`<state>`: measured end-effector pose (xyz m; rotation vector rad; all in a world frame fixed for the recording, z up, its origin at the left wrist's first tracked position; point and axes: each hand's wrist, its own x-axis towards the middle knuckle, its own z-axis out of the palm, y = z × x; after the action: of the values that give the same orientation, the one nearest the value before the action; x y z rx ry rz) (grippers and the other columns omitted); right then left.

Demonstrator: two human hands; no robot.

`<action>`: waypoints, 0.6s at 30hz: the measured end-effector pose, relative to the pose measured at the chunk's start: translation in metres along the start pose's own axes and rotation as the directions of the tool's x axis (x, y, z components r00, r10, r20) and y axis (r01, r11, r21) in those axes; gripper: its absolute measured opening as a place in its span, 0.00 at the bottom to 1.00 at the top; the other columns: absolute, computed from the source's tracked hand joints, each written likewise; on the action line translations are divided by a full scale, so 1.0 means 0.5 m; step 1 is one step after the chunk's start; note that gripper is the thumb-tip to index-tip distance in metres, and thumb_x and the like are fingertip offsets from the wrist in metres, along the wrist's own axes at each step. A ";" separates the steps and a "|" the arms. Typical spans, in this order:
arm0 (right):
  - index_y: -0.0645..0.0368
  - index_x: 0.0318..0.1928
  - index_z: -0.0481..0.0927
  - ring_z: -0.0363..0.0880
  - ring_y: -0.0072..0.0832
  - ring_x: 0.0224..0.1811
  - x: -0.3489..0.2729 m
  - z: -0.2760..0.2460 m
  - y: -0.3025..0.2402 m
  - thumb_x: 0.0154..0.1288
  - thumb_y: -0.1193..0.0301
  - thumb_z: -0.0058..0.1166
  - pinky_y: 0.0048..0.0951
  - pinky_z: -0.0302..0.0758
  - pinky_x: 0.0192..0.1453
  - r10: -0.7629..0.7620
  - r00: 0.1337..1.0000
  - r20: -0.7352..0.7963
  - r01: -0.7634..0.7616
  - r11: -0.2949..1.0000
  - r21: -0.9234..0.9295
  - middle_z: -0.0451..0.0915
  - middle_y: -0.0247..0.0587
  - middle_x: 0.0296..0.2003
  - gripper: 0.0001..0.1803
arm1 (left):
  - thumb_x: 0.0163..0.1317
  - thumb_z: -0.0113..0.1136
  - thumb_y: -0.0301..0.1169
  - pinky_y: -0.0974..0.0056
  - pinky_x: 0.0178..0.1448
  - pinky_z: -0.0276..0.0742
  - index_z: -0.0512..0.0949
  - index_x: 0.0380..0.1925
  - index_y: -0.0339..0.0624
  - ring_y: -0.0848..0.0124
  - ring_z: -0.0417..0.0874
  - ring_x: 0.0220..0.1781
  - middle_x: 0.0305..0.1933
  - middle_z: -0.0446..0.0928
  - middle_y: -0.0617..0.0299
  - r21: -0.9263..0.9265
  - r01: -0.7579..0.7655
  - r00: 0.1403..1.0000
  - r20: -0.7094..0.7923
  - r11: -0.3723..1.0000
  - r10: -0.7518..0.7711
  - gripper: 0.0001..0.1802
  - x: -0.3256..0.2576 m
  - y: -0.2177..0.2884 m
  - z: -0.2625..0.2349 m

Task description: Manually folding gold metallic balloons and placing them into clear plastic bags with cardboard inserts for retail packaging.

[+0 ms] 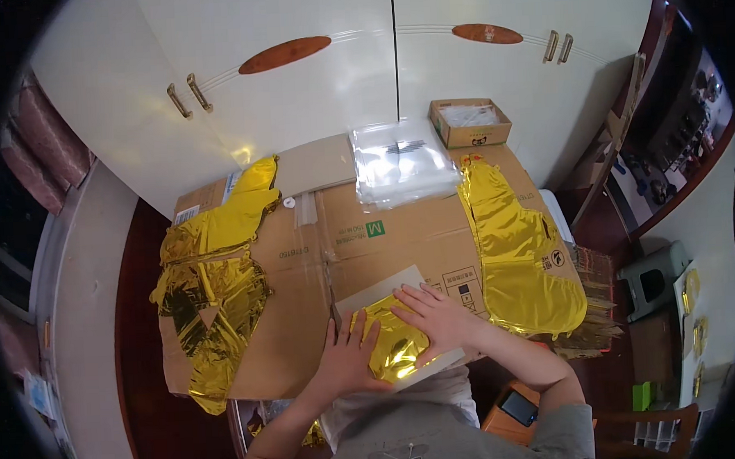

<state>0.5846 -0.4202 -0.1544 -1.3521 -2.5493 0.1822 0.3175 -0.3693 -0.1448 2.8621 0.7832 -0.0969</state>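
A folded piece of shiny gold foil lies on a pale flat board near the front edge of the cardboard surface. My left hand rests on the foil's left side with fingers spread. On its right side my right hand lies flat, fingers also apart. Both palms press against the foil, and neither hand grips it. Part of the board is hidden under the foil and my hands. Flat gold foil balloons lie to the left, and more flat gold foil balloons are spread at the right.
Clear plastic bags are stacked at the back, beside a small open carton with clear plastic inside. A grey-brown board lies left of the bags. White cupboard doors stand behind. A dark phone-like device sits on a stool at lower right.
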 end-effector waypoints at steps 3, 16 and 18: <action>0.62 0.67 0.66 0.51 0.48 0.76 0.003 -0.006 0.000 0.48 0.28 0.52 0.51 0.47 0.77 -0.010 0.999 0.031 0.012 0.999 -0.046 0.57 0.57 0.71 0.57 | 0.34 0.61 0.77 0.30 0.74 0.41 0.58 0.71 0.36 0.37 0.47 0.77 0.75 0.50 0.35 -0.004 -0.011 1.000 -0.019 1.000 0.011 0.70 -0.002 -0.003 0.003; 0.63 0.67 0.66 0.52 0.46 0.76 0.028 0.034 -0.077 0.65 0.39 0.45 0.52 0.45 0.78 0.179 0.982 -0.053 -0.183 0.981 -0.070 0.60 0.54 0.70 0.43 | 0.63 0.60 0.46 0.46 0.66 0.67 0.76 0.55 0.37 0.50 0.73 0.63 0.59 0.74 0.46 -0.403 -0.035 0.978 -0.202 0.914 -0.051 0.27 0.036 -0.097 -0.024; 0.62 0.67 0.66 0.52 0.46 0.76 0.026 0.032 -0.078 0.65 0.39 0.45 0.52 0.45 0.78 0.187 0.981 -0.042 -0.190 0.979 -0.069 0.60 0.53 0.70 0.43 | 0.64 0.58 0.37 0.52 0.59 0.71 0.79 0.48 0.37 0.51 0.77 0.55 0.51 0.78 0.49 -0.482 0.037 0.980 -0.154 0.876 -0.126 0.17 0.066 -0.138 -0.037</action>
<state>0.5419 -0.4315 -0.1591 -1.6104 -2.4186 0.0990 0.3110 -0.2911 -0.1405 2.3872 0.8252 0.3112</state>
